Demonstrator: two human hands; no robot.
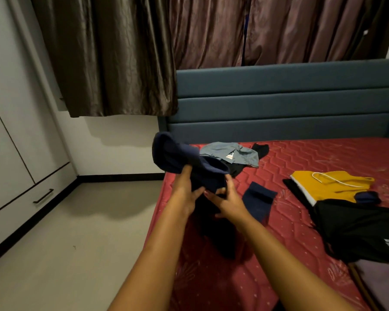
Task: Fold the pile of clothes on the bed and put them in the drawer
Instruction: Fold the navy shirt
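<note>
Both my hands hold a dark navy garment (180, 157) lifted above the left edge of the red mattress (301, 158). My left hand (186, 191) grips its underside and my right hand (228, 199) pinches the lower fold. Dark cloth hangs down below my hands. A small folded navy piece (257, 199) lies just right of my right hand. Behind the held garment lies a light blue shirt (234, 153) on a black garment (259, 150). At the right sit a yellow garment (332, 186) with a white cord and a black shirt (359, 230). The drawer (23, 203) with a black handle is in the wardrobe at the left.
A blue padded headboard (279, 104) stands behind the mattress, with brown curtains (144, 52) above it. Pale floor (72, 232) lies between the bed and the white wardrobe (2, 142). A grey-purple cloth (382, 283) lies at the bottom right corner.
</note>
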